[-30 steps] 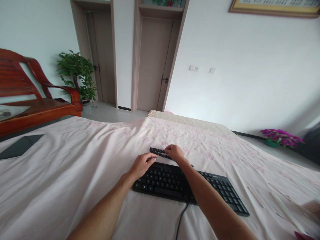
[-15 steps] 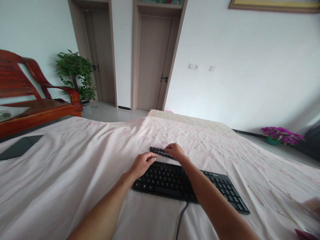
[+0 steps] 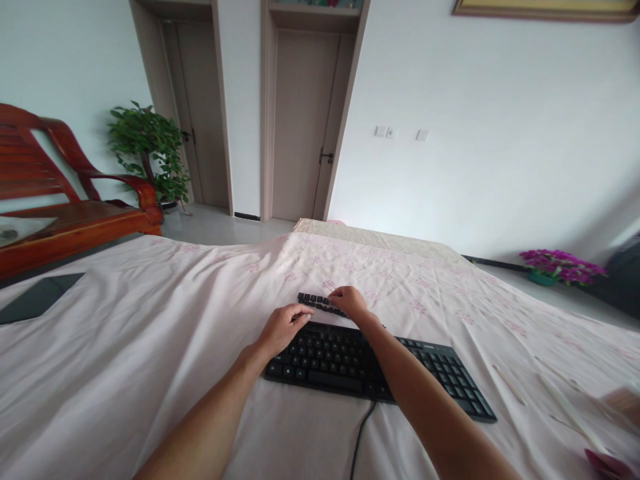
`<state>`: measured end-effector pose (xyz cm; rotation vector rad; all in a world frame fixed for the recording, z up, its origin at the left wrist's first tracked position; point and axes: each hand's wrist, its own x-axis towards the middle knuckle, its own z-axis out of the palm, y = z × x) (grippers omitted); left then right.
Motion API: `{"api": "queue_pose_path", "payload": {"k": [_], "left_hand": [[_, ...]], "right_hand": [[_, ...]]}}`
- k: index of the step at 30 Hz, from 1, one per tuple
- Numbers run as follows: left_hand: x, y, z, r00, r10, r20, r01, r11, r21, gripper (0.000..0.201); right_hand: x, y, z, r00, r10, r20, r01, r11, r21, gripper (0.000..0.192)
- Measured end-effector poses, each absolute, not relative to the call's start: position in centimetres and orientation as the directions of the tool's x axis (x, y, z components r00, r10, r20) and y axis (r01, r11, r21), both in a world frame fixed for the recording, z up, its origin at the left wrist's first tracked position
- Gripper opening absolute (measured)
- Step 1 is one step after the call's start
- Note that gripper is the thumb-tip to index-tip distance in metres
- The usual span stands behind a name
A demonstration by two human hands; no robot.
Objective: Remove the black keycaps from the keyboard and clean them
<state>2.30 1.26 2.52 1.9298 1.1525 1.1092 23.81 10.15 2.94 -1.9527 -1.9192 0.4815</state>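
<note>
A black computer keyboard (image 3: 327, 363) lies on the flowered bedsheet, partly covered by my right forearm. Beyond its upper edge, loose black keycaps (image 3: 313, 299) are lined up in two short rows. My right hand (image 3: 351, 304) reaches across the keyboard, its fingertips pinched at a keycap in the far row. Just left of that, my left hand (image 3: 286, 329) hovers over the keyboard's upper left corner with thumb and fingers drawn together. What lies between those left fingertips is too small to make out.
Thin sticks (image 3: 510, 385) lie right of the keyboard, near a blurred object at the edge. The keyboard's cable (image 3: 361, 440) runs toward me. A dark flat panel (image 3: 40, 298) rests at left. Beyond the bed stand a wooden bench (image 3: 80, 220) and a potted plant (image 3: 150, 153).
Both hands keep nearly the same pose over the keycaps and keyboard. The whole view has shifted slightly.
</note>
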Motion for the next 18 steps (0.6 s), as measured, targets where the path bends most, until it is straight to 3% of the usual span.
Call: {"api": "queue_pose_path", "payload": {"k": [18], "left_hand": [[2.31,1.24,2.56,0.271,0.902,0.337,0.367,-0.421,0.830,0.026]], "right_hand": [[23.61,9.96,3.85,-0.029,1.000,-0.006,0.895,0.023,-0.445,0.018]]}}
